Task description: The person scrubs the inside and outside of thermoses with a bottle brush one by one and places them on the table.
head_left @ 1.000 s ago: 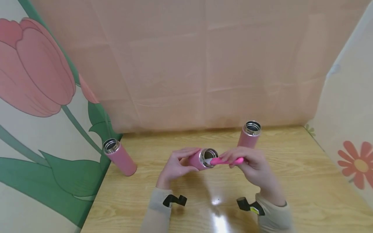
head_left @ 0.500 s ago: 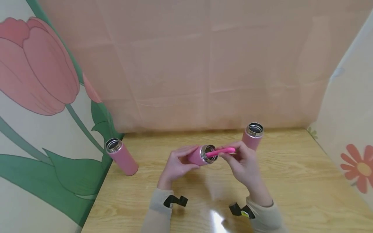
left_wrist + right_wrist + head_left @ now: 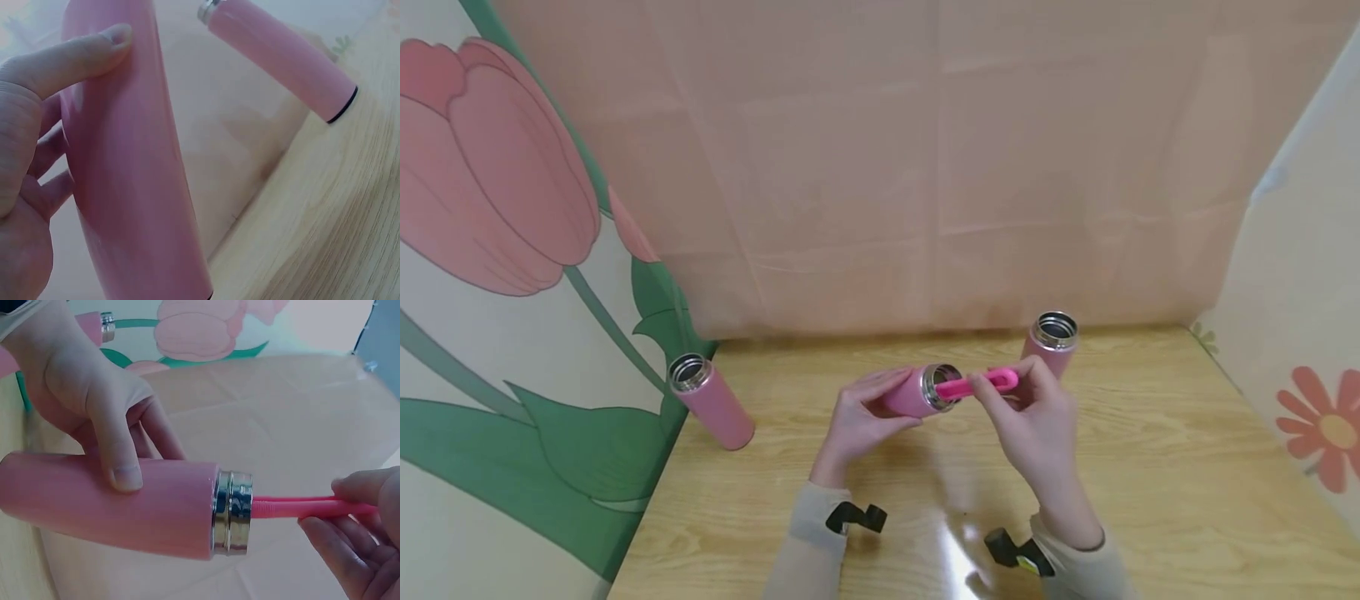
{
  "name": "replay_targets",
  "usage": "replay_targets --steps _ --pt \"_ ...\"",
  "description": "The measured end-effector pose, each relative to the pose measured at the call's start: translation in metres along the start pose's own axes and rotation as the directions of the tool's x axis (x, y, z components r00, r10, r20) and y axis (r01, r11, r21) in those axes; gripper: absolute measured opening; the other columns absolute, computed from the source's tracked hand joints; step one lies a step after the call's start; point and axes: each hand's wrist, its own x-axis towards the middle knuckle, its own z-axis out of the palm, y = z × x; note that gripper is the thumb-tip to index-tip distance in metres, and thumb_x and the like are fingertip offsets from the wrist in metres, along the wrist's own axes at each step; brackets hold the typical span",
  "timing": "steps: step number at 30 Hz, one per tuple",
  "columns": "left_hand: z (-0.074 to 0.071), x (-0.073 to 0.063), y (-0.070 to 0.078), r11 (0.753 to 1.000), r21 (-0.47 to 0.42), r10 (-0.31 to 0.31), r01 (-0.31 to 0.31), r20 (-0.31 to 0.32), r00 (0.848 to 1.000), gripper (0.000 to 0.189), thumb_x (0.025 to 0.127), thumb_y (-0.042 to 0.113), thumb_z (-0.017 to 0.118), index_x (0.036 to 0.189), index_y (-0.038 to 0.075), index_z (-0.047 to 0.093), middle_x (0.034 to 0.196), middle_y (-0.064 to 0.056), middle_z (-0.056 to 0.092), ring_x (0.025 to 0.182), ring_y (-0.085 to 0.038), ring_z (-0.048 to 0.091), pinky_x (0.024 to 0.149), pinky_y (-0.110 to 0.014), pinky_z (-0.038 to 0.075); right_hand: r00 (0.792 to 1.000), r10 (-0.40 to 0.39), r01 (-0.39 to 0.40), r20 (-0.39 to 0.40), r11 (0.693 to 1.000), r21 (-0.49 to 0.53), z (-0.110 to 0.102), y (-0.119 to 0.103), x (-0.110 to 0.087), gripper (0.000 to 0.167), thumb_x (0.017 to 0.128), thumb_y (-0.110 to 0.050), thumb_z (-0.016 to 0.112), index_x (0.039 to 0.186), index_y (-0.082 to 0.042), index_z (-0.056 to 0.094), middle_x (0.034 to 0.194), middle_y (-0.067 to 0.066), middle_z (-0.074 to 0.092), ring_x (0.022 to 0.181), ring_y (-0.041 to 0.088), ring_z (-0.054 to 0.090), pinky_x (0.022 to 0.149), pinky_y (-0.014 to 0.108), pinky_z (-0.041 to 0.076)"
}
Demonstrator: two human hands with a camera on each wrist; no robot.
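Spreading beneath the pink bottle (image 3: 150, 509): table (image 3: 1187, 458) | bottle, tilted: likely stiff, fairly light, somewhat slippery; hold mid-body | left hand (image 3: 853, 425): fingers clamped round bottle | right hand (image 3: 1043, 425): fingers pinching pink handle (image 3: 290, 508), entering bottle mouth: probably light, firm; grip outside it

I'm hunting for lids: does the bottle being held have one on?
No, a pink handle reaches into the open mouth of the held bottle.
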Motion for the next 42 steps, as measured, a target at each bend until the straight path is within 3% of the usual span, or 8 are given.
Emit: replay_targets --steps 7,13,18,25,30,34,38,42 --pt "0.001 0.0 -0.001 0.999 -0.04 0.004 -0.004 0.011 1.0 0.071 0.069 -0.001 0.099 0.135 0.005 0.074 0.137 -0.004 0.072 0.132 -0.026 0.065 0.116 -0.045 0.047 0.987 -0.144 0.136 0.067 0.984 0.112 -0.007 0.005 0.006 0.025 0.084 0.018 0.082 0.1 0.001 0.074 0.095 0.013 0.08 0.063 0.007 0.064 0.054 0.015 0.048" --pt "0.0 -0.001 -0.002 0.998 -0.054 0.014 -0.012 0.028 1.0 0.069 0.07 -0.001 0.099 0.134 0.003 0.074 0.136 -0.007 0.072 0.131 -0.029 0.065 0.116 -0.046 0.048 0.907 -0.384 0.346 0.175 0.913 0.215 -0.015 0.016 0.011 0.034 0.076 0.026 0.078 0.097 -0.001 0.078 0.096 0.014 0.08 0.08 0.007 0.073 0.068 0.016 0.057" --pt "-0.003 -0.001 0.001 0.997 -0.069 -0.013 0.016 0.048 0.999 0.07 0.07 -0.003 0.098 0.135 0.001 0.073 0.138 -0.008 0.071 0.133 -0.029 0.064 0.116 -0.045 0.047 0.862 -0.477 0.413 0.171 0.858 0.306 -0.017 0.022 0.015 0.013 0.087 0.011 0.079 0.099 0.006 0.075 0.098 0.017 0.08 0.08 0.007 0.073 0.065 0.015 0.055" --pt "-0.004 -0.003 0.004 0.994 -0.087 -0.064 0.072 0.096 0.993 0.072 0.071 -0.003 0.098 0.138 0.004 0.071 0.141 -0.006 0.07 0.135 -0.028 0.062 0.115 -0.047 0.048 0.867 -0.485 0.406 0.114 0.821 0.402 -0.018 0.021 0.015 0.014 0.094 0.007 0.077 0.102 0.017 0.069 0.1 0.019 0.079 0.055 0.0 0.042 0.046 0.017 0.035" --pt "-0.005 -0.004 0.004 0.99 -0.086 -0.097 0.11 0.144 0.985 0.069 0.076 0.0 0.096 0.14 0.007 0.071 0.145 -0.004 0.068 0.138 -0.027 0.059 0.117 -0.05 0.046 0.894 -0.444 0.366 0.065 0.805 0.468 -0.024 0.016 0.014 0.014 0.096 0.013 0.07 0.104 0.022 0.063 0.104 0.016 0.079 0.072 0.006 0.064 0.061 0.015 0.051" --pt "-0.006 -0.004 0.004 0.988 -0.077 -0.122 0.137 0.167 0.978 0.069 0.078 0.003 0.096 0.141 0.01 0.071 0.146 -0.002 0.067 0.139 -0.026 0.058 0.118 -0.051 0.044 0.912 -0.406 0.373 -0.063 0.754 0.541 -0.03 0.009 0.015 0.017 0.097 0.013 0.069 0.104 0.026 0.06 0.103 0.017 0.079 0.091 0.017 0.075 0.075 0.017 0.057" --pt "-0.005 -0.004 0.004 0.985 -0.093 -0.128 0.147 0.19 0.973 0.069 0.079 0.003 0.095 0.143 0.012 0.07 0.147 0.0 0.066 0.14 -0.025 0.057 0.118 -0.05 0.044 0.898 -0.405 0.428 -0.174 0.706 0.564 -0.032 0.001 0.017 0.02 0.097 0.011 0.07 0.104 0.027 0.06 0.1 0.021 0.078 0.094 0.022 0.077 0.08 0.019 0.059" --pt "-0.003 -0.004 0.004 0.986 -0.102 -0.109 0.13 0.189 0.976 0.068 0.079 0.002 0.095 0.143 0.01 0.07 0.147 -0.002 0.066 0.14 -0.026 0.057 0.118 -0.049 0.044 0.873 -0.437 0.475 -0.215 0.671 0.569 -0.03 -0.006 0.02 0.018 0.096 0.012 0.07 0.101 0.027 0.06 0.097 0.023 0.077 0.093 0.022 0.077 0.082 0.02 0.06"
